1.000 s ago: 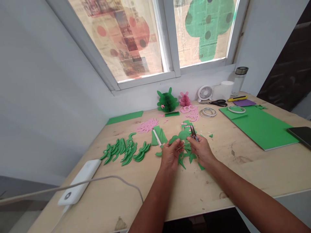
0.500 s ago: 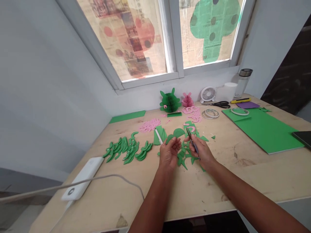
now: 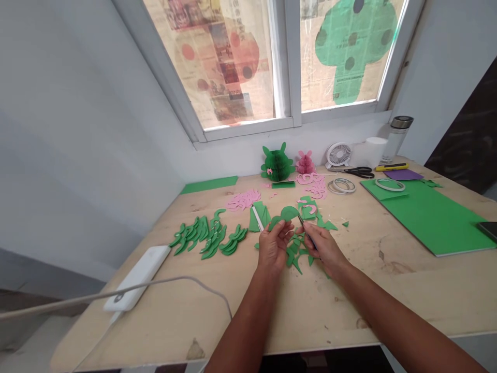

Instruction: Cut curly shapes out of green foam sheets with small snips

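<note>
Left hand (image 3: 274,242), half-curled, pinches smooth, round-lobed green paper (image 3: 289,213); right hand (image 3: 323,245), fully curled, grips slim, pointed scissors (image 3: 300,221), mostly hidden within its grasp.

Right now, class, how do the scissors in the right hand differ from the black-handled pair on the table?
The held scissors are in the right hand near the green paper; the black-handled scissors lie on the table. The held scissors point mainly forward; the black-handled scissors lie crosswise, handles to the right. Both are cutting tools.
</note>
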